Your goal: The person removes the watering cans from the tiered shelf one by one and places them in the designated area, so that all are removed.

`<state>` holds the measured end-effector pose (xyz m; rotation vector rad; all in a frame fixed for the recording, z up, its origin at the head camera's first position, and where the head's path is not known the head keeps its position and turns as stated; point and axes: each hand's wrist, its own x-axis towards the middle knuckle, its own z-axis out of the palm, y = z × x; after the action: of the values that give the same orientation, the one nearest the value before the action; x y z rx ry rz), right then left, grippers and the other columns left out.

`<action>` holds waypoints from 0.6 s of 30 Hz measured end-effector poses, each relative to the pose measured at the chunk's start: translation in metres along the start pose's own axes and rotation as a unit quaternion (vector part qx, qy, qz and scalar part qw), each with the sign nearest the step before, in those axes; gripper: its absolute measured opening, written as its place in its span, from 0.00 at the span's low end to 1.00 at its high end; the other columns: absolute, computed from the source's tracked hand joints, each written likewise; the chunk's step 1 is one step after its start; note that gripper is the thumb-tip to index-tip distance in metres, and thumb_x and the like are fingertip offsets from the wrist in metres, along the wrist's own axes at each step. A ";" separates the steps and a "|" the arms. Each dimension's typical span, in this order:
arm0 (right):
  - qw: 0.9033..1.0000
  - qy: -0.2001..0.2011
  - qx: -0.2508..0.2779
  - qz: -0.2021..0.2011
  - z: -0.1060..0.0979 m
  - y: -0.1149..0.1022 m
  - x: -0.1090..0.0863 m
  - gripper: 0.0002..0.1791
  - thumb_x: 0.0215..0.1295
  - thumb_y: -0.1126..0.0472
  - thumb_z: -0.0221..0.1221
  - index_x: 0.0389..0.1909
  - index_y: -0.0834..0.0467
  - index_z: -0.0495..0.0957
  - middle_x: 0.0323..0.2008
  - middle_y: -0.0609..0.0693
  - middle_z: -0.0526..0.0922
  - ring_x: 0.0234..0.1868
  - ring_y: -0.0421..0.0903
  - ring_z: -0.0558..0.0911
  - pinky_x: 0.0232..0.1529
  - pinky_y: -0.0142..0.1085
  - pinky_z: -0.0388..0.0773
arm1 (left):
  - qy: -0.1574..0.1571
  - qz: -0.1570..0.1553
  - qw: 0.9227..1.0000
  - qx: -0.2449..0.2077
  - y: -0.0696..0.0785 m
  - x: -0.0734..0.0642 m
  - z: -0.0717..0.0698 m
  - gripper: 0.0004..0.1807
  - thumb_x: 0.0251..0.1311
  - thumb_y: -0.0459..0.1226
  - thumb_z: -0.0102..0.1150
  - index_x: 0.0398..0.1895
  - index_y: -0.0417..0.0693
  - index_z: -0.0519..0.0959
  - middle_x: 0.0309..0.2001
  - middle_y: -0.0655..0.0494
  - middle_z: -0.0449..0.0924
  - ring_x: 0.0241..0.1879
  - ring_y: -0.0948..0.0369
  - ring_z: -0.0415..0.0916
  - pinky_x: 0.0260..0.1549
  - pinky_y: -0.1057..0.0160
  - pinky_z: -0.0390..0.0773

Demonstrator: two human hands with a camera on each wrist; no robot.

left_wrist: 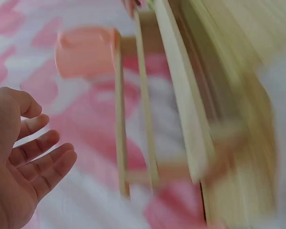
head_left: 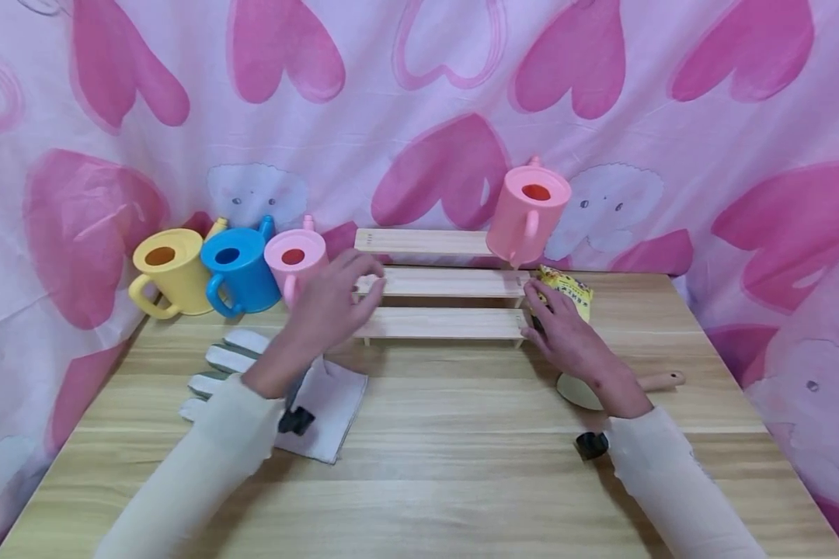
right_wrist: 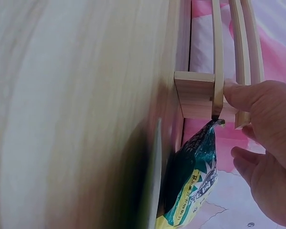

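Note:
A three-tier wooden step rack [head_left: 442, 324] stands at the back of the table. A salmon-pink watering can [head_left: 524, 213] sits on the right end of its top tier. My right hand [head_left: 569, 334] holds the rack's right end, its thumb at one tier and a finger at another in the right wrist view. Off the rack's left end, my left hand [head_left: 332, 303] has loosely bent, spread fingers and holds nothing. It partly hides a light pink watering can [head_left: 295, 256] in the head view. Beside that one stand a blue watering can [head_left: 241, 272] and a yellow watering can [head_left: 175, 272].
Below the left forearm lie a grey-and-white glove [head_left: 234, 353] and a light cloth [head_left: 342, 396]. A yellow-and-green packet [right_wrist: 195, 181] leans by the rack's right end. A trowel-like tool with a wooden handle [head_left: 660, 380] lies under the right wrist. A heart-patterned curtain [head_left: 433, 171] hangs behind.

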<state>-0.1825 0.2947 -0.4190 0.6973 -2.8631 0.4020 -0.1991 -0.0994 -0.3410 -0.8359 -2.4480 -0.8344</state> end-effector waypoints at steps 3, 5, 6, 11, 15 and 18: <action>1.000 -0.008 0.000 0.007 -0.001 -0.003 0.001 0.41 0.75 0.61 0.61 0.79 0.67 0.51 0.78 0.66 0.51 0.74 0.70 0.54 0.67 0.64 0.65 | -0.002 0.037 0.999 -0.036 0.017 0.017 0.019 0.06 0.69 0.38 0.61 0.44 0.46 0.83 0.43 0.53 0.82 0.42 0.57 0.80 0.37 0.61 0.83; 1.000 -0.009 0.002 0.010 -0.002 -0.003 0.000 0.41 0.75 0.61 0.61 0.80 0.67 0.51 0.78 0.66 0.51 0.74 0.70 0.54 0.66 0.65 0.65 | -0.005 0.052 0.997 -0.063 0.028 0.028 0.032 0.06 0.70 0.37 0.59 0.43 0.46 0.83 0.42 0.54 0.81 0.42 0.58 0.80 0.39 0.62 0.82; 1.000 -0.009 0.003 0.011 -0.002 -0.003 0.000 0.41 0.75 0.61 0.61 0.80 0.67 0.51 0.78 0.66 0.51 0.74 0.71 0.54 0.66 0.65 0.66 | -0.005 0.057 0.995 -0.077 0.033 0.033 0.039 0.06 0.69 0.36 0.59 0.42 0.46 0.83 0.41 0.55 0.81 0.43 0.59 0.80 0.40 0.63 0.81; 1.000 -0.005 0.002 0.006 -0.001 -0.002 -0.001 0.42 0.74 0.60 0.63 0.80 0.67 0.51 0.77 0.66 0.51 0.74 0.71 0.55 0.65 0.65 0.67 | -0.044 0.024 0.988 -0.144 0.052 0.056 0.069 0.07 0.71 0.37 0.59 0.46 0.47 0.84 0.43 0.57 0.81 0.46 0.61 0.78 0.42 0.67 0.80; 1.000 0.004 0.000 0.003 -0.001 -0.002 0.000 0.42 0.73 0.61 0.63 0.79 0.66 0.52 0.77 0.66 0.52 0.73 0.71 0.55 0.64 0.66 0.67 | -0.084 -0.032 0.976 -0.199 0.063 0.076 0.088 0.12 0.72 0.39 0.60 0.55 0.46 0.82 0.50 0.56 0.81 0.50 0.62 0.78 0.47 0.69 0.80; 1.000 0.003 0.005 -0.001 0.000 -0.003 0.000 0.41 0.73 0.61 0.63 0.79 0.67 0.52 0.77 0.66 0.52 0.73 0.71 0.55 0.64 0.67 0.67 | -0.105 -0.056 0.964 -0.240 0.069 0.087 0.097 0.16 0.72 0.38 0.61 0.59 0.44 0.79 0.55 0.53 0.80 0.51 0.61 0.80 0.50 0.69 0.79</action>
<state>-0.1813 0.2925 -0.4182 0.6996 -2.8556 0.4180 -0.2362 0.0433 -0.3359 -0.9977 -2.5270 -1.4900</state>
